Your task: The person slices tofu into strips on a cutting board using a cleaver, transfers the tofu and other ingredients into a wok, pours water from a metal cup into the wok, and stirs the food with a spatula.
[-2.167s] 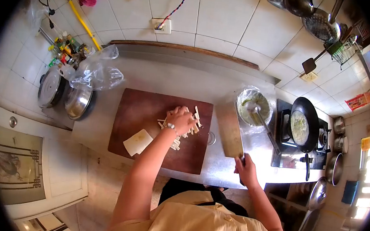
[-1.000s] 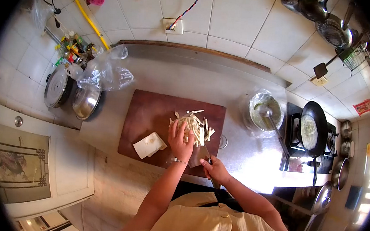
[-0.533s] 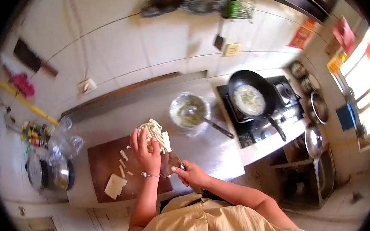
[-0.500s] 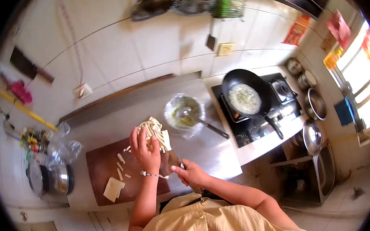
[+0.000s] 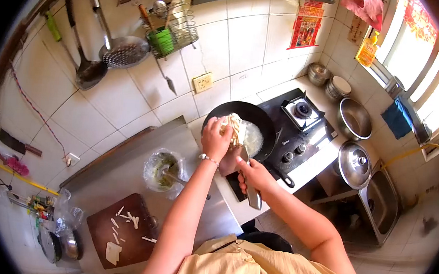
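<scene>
My right hand point(image 5: 255, 177) grips the handle of a cleaver point(image 5: 254, 197), its blade angled toward the wok. A heap of pale cut strips point(image 5: 236, 128) rests on the blade. Curved fingers of my left hand point(image 5: 216, 139) hold the heap from the left. Both hands are at the near left rim of a black wok point(image 5: 262, 117), with the strips above its inside. Whitish liquid point(image 5: 253, 139) shows in the wok; the rest is hidden by my hand and the strips. The brown cutting board point(image 5: 100, 228) bears scattered strips and a pale flat piece point(image 5: 113, 253).
A plastic-lined bowl point(image 5: 150, 170) with a utensil stands on the metal counter point(image 5: 214, 208), left of the stove. Beyond the wok is a second burner point(image 5: 303, 109). Metal bowls point(image 5: 355, 119) and a lidded pan point(image 5: 354, 165) sit at right. Ladles point(image 5: 90, 73) hang on the wall.
Both hands have carried the strips on the cleaver from the cutting board to over the wok. The view has shifted toward the stove.
</scene>
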Tool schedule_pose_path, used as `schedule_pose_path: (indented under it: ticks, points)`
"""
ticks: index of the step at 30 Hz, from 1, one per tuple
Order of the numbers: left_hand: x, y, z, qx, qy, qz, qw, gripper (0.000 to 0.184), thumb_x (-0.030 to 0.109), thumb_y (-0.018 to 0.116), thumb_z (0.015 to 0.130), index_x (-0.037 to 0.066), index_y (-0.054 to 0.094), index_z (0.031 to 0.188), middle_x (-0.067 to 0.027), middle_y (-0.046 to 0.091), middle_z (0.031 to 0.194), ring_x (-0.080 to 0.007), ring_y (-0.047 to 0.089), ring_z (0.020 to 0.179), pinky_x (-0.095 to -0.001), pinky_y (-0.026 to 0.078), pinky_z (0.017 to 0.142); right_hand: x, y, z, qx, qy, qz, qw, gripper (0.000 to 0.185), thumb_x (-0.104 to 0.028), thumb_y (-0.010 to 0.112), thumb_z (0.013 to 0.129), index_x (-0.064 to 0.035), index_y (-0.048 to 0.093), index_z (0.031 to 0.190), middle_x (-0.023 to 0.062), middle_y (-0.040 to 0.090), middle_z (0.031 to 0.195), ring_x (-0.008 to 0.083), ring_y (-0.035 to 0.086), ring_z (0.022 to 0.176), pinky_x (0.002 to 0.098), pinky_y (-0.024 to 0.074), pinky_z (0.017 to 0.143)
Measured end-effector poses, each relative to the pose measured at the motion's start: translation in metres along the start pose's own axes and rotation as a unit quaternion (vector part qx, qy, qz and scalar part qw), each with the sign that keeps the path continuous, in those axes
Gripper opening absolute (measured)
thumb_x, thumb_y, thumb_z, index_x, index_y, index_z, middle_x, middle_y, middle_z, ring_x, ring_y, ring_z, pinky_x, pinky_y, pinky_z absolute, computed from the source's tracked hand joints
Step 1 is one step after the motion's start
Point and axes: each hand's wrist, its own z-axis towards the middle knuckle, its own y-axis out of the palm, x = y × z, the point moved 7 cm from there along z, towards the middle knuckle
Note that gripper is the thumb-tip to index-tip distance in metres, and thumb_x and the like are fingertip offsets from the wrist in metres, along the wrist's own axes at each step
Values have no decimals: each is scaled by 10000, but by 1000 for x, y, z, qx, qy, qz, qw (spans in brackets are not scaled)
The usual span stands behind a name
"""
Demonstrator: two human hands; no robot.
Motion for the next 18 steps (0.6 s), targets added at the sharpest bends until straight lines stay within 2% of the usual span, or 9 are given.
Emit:
schedule_pose_path:
  ticks: [3,4,5,7,9,11,14,17,18]
  points:
    - [-17,65,5,-92,-39,80,992,439,457,551,865,200,589,1219,-156,507,1294,-338,468,1205,-456,396,978,4,-50,42,20,49,32,998,343,-376,578,914,-61,452,860,37,484,621,133,492,495,295,450,440]
    - [-17,81,13,-117,-17,76,990,446,453,548,870,204,573,1240,-155,491,1316,-338,441,1233,-464,376,994,16,-71,65,3,106,90,990,331,-360,579,914,-60,460,842,36,487,620,133,487,490,294,451,439]
    - [-17,88,13,-145,4,69,987,455,448,545,874,208,557,1260,-154,475,1338,-338,414,1261,-473,356,1009,28,-79,73,-12,165,149,975,319,-344,581,914,-59,468,825,35,490,619,134,483,485,292,451,439]
    - [-10,85,12,-169,28,69,983,461,447,545,875,204,550,1267,-154,465,1351,-340,400,1272,-476,347,1014,28,-86,74,-16,162,142,976,304,-315,576,916,-57,470,795,38,494,616,136,478,478,284,445,434]
    - [-9,86,10,-196,46,73,977,467,445,544,876,200,544,1274,-153,455,1364,-342,386,1284,-479,339,1019,35,-93,75,-66,209,197,955,300,-304,567,921,-56,459,791,41,488,605,134,477,476,280,442,432]
    - [-9,83,14,-213,58,102,970,478,449,539,877,198,536,1284,-151,450,1371,-341,370,1297,-483,327,1025,33,-97,68,-73,214,216,950,288,-292,549,928,-54,448,803,41,476,593,132,463,469,277,437,431]
    - [2,45,23,-152,93,63,982,442,349,580,878,131,540,1261,-173,469,1333,-352,416,1255,-444,353,1018,28,-104,47,-58,225,216,948,229,-255,532,934,-55,431,888,28,455,581,117,428,462,259,403,426]
    - [23,-53,18,-58,130,27,989,400,206,602,877,35,530,1232,-195,486,1288,-360,461,1203,-402,373,1014,23,-116,16,-83,239,193,948,211,-240,535,934,-67,421,895,18,443,595,110,419,468,253,381,423]
    - [23,-64,15,-49,128,38,990,404,184,596,879,28,519,1243,-193,482,1294,-354,458,1207,-404,367,1020,21,-119,8,-83,238,192,948,211,-240,535,934,-67,421,895,18,443,595,110,419,468,253,381,423]
